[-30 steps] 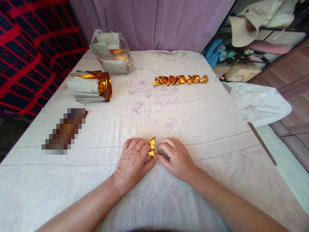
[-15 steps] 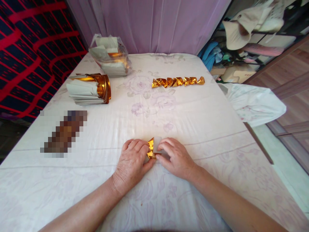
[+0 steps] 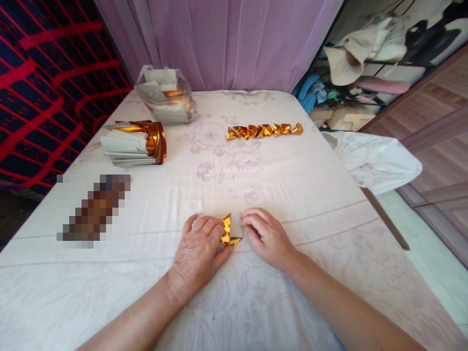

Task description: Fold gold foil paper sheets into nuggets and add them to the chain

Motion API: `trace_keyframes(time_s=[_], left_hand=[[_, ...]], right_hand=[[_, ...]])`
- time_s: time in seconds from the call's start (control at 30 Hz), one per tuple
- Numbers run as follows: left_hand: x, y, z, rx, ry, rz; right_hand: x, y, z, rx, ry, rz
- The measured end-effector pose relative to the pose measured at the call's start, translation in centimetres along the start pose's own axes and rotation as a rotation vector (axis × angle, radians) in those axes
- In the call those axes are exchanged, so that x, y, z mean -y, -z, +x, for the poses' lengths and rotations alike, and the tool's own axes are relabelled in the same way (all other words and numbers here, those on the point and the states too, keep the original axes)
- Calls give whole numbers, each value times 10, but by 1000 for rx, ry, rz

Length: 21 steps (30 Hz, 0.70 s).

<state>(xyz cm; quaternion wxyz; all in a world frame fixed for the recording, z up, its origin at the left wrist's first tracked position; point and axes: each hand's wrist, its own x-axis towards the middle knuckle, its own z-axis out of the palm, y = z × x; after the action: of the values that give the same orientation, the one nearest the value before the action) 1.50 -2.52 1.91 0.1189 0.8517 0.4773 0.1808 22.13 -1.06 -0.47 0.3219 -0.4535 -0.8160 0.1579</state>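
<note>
While the left hand (image 3: 199, 248) holds the folded foil paper (image 3: 237, 225) down on the surface (image 3: 310, 195), its fingers lie close together over the paper's left edge and its thumb sits at the lower corner. The right hand (image 3: 268, 239) is half closed, fingers curled inward, fingertips at the paper's right edge; whether they touch or grip it cannot be determined. The paper lies between both hands, gold at left and bottom, pale grey in the middle. Writing: a pixelated item (image 3: 97, 209), left of the left hand, is unreadable; marks on a cardboard box (image 3: 351, 118), far beyond the right hand, are too small to read. Ahead of the right hand lies a row of gold folded pieces (image 3: 265, 130); ahead and left of the left hand, a foil-sheet stack (image 3: 126, 151).
</note>
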Motion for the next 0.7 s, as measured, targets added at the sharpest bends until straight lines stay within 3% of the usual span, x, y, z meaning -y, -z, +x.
trace_keyframes(time_s=[0.1, 0.27, 0.5, 0.7], left_hand=[[2, 3, 1, 12, -25, 1], [10, 7, 0, 7, -53, 0], [20, 9, 1, 34, -112, 31], [32, 12, 2, -26, -227, 147]], right_hand=[[-2, -1, -1, -49, -21, -80], [-2, 0, 0, 21, -35, -86], [-5, 2, 1, 8, -30, -43], [-8, 3, 0, 36, 32, -32]])
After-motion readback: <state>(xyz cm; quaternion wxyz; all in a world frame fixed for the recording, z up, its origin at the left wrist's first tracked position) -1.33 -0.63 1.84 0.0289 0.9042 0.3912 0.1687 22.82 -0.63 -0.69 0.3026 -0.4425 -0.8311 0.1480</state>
